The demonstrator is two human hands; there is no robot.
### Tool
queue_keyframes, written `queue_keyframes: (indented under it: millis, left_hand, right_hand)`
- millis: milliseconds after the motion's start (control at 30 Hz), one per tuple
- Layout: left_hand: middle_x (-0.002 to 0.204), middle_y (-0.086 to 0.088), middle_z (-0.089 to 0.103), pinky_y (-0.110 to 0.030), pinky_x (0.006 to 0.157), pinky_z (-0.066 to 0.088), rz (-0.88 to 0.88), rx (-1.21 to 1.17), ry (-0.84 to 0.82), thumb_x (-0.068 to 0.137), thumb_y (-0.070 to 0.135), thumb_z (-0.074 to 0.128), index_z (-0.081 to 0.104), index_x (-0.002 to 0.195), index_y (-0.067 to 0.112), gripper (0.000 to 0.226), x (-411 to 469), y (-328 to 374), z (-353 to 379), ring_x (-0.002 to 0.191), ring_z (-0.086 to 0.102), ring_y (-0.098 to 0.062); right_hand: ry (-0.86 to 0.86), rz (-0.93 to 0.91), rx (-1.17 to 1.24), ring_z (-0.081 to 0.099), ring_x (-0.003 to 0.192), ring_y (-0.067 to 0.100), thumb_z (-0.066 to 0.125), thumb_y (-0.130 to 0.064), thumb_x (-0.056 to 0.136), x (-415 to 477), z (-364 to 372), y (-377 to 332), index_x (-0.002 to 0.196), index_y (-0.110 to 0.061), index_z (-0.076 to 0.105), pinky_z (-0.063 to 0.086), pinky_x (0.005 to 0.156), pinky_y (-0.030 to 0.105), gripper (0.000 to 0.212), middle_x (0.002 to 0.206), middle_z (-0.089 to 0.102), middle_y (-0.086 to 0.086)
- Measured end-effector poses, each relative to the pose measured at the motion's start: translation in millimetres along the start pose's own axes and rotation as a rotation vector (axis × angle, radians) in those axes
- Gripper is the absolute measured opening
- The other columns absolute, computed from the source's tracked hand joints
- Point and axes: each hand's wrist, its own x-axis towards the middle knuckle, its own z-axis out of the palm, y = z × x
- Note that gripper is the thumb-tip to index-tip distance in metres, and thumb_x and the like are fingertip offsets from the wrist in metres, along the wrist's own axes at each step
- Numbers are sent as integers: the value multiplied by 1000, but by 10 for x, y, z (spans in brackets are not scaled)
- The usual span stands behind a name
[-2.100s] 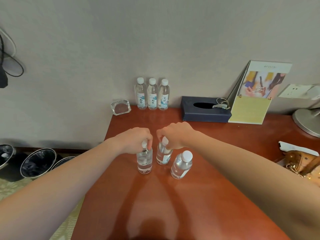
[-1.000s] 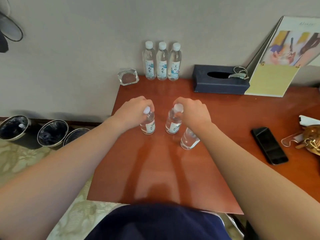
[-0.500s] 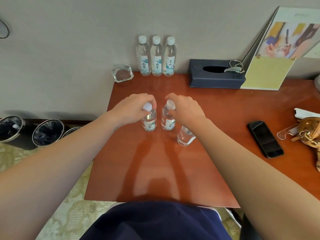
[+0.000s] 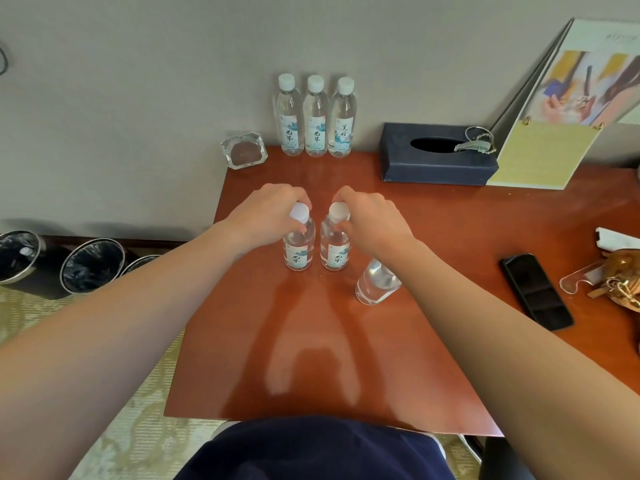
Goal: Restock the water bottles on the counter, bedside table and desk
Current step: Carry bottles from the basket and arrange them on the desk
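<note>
Water bottles (image 4: 316,119) at the wall: report position. — Inspector

Three units stand upright in a row, sides touching or nearly so, at the far edge of the desk (image 4: 346,358). All are capped, with labels facing forward. — Operator

Front group? — Inspector

The left bottle (image 4: 298,251) and right bottle (image 4: 335,251) stand upright just beside each other near the desk centre, with a narrow gap between them. The third bottle (image 4: 375,285) stands near the right bottle, on its right and closer to the person. Its upper part is hidden by the right forearm. — Operator

Hand state? — Inspector

The left hand (image 4: 268,211) grips the left bottle from above, fingers curled round cap and neck. The right hand (image 4: 374,216) grips the right bottle the same way. — Operator

Other items? — Inspector

A glass ashtray (image 4: 244,154) sits left of the wall row and a dark tissue box (image 4: 436,164) to its right. A flip calendar (image 4: 540,154) leans beside the box. A black phone (image 4: 535,291) lies well right of the front group. Lined bins (image 4: 91,265) stand on the floor left of the desk. — Operator
</note>
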Motion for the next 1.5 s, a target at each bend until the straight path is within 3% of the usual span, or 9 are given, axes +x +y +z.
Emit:
queue_keyframes:
  millis: [267,400,667,967,1233,1500]
  left_hand:
    - [113,-2,63,-44,89,48,31,7,-3,82,18,72,65,114,22,33,279,17,-71,105,58,-25]
    - [113,-3,63,-45,91,47,43,-12,-5,82,18,71,65,113,22,33,496,-19,-135,106,58,-26]
    - [117,-4,65,-42,94,47,49,-43,25,80,16,73,66,115,19,35,957,-171,-284,111,57,-24]
    - [116,-6,67,-32,87,43,69,-58,90,79,15,74,67,114,15,35,1423,-366,-418,108,59,-25]
    - [117,-8,66,-42,93,46,70,-29,106,81,15,74,65,116,12,37,1763,-426,-562,110,58,-28]
    - [114,-9,65,-34,85,42,91,-31,130,83,12,70,65,112,10,30,2004,-473,-643,107,58,-28]
  right_hand:
    - [5,20,-30,59,96,35,61,-15,90,271,-63,62,119,-18,52,40,69,37,31,110,64,9]
    - [16,23,-38,61,94,34,59,-15,91,480,-104,115,119,-17,52,49,73,40,29,108,65,9]
    - [28,2,-49,59,101,37,59,-18,90,956,-193,171,122,-15,52,44,78,42,32,113,64,13]
    - [81,2,-75,59,99,39,57,-18,91,1486,-237,210,124,-13,51,38,71,36,34,111,64,16]
    - [130,-16,-82,60,95,39,57,-17,93,1870,-272,289,119,-11,52,35,68,35,27,105,64,16]
    - [138,-16,-108,58,100,36,57,-17,94,2165,-303,347,123,-12,51,35,73,34,30,113,62,15]
